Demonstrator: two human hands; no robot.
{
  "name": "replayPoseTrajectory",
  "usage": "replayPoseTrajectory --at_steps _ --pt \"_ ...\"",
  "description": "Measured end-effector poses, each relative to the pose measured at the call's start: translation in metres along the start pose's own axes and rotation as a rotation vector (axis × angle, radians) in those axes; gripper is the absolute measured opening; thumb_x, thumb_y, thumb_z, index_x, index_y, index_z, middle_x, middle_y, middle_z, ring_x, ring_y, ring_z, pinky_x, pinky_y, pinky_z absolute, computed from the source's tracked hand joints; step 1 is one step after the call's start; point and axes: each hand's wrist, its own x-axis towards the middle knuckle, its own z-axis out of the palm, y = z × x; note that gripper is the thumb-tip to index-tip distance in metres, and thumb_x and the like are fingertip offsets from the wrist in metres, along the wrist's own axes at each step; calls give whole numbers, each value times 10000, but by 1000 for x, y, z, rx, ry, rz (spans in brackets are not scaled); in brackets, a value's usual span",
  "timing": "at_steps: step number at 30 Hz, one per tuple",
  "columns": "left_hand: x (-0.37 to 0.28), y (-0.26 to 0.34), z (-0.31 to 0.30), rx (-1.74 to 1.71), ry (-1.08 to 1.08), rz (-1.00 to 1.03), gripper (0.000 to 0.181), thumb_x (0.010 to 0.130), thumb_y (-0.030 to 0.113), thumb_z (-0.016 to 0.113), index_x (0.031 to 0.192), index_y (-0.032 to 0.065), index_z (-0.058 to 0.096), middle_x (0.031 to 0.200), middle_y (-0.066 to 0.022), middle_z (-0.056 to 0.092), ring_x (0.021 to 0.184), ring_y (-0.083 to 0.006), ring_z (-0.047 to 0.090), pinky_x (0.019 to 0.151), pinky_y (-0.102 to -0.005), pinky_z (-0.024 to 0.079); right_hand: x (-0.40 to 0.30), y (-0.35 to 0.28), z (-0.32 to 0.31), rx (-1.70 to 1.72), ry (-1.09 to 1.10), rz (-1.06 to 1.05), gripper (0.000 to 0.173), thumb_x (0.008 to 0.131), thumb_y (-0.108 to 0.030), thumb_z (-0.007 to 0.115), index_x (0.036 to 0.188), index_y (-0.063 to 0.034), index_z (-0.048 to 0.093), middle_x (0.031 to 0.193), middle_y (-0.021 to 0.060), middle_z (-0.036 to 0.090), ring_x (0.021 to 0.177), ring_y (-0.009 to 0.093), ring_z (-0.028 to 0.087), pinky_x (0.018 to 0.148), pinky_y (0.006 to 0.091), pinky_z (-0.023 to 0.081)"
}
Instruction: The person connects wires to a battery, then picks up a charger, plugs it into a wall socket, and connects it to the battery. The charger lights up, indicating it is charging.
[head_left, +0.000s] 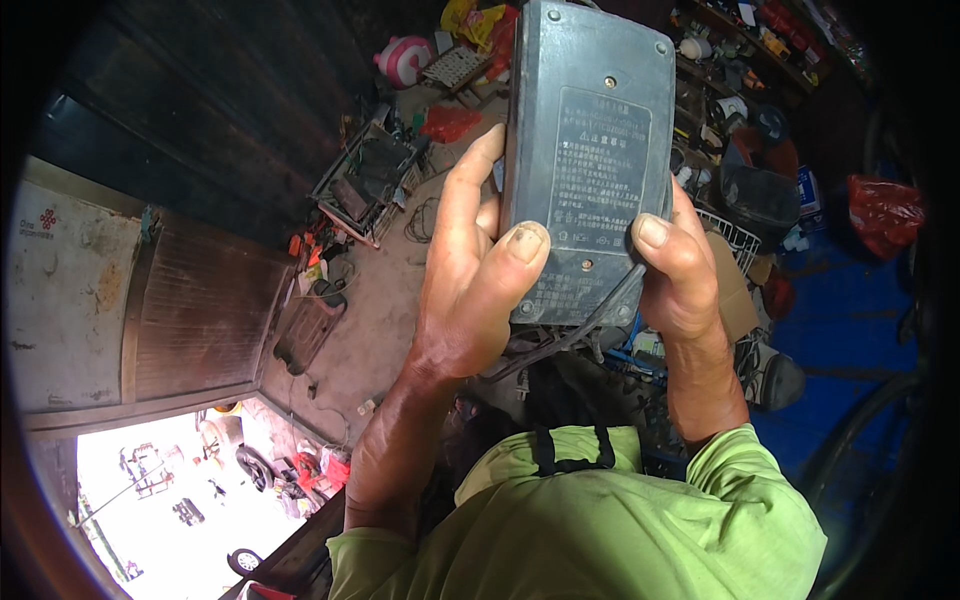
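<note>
Both hands hold up a black plastic battery charger (600, 165), its underside with moulded writing turned towards me. Screws sit in recesses in this face, and rubber feet mark its corners. My left hand (480, 262) grips the left edge, thumb lying on the lower left of the face. On the lower right, my right hand (679, 262) clasps the other edge with its thumb pressed near the rim. A dark cable (592, 319) crosses the charger's lower end and runs down to the left. Below it hangs a plug (523, 384). The charger's far side is hidden.
A crate of parts (367, 184) stands on the concrete floor to the left, near a dark scooter panel (311, 330). Cluttered shelves (742, 75) and a wire basket (731, 236) are at right. A bright doorway (187, 510) opens at lower left.
</note>
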Motion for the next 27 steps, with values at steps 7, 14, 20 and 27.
replayPoseTrajectory --at_steps 7,14,20,27 --pt "7 8 4 58 73 41 880 886 361 611 1537 -15 154 1348 -253 479 1220 -261 521 1042 -400 415 -4 2 19 -62 11 -129 901 793 -169 679 1515 53 188 1379 169 467 1256 222 497 1088 376 376" --pt "17 9 7 72 49 108 849 899 354 589 1532 -25 169 1368 -241 470 1235 -261 511 1050 -402 403 -5 -4 18 -133 8 -172 911 775 -92 644 1530 56 156 1397 171 446 1289 215 469 1097 370 370" --pt "53 21 28 72 -13 247 762 947 306 553 1509 -56 189 1330 -224 501 1202 -230 526 1024 -376 420 15 -42 12 -137 -12 -212 893 771 -41 610 1532 56 153 1375 161 464 1259 214 494 1082 358 390" --pt "95 33 66 20 -91 320 699 969 251 520 1501 -63 193 1198 -181 587 1093 -179 567 961 -338 451 38 -83 -24 -202 -94 -376 942 742 -21 595 1540 59 100 1412 181 432 1292 237 488 1083 363 403"
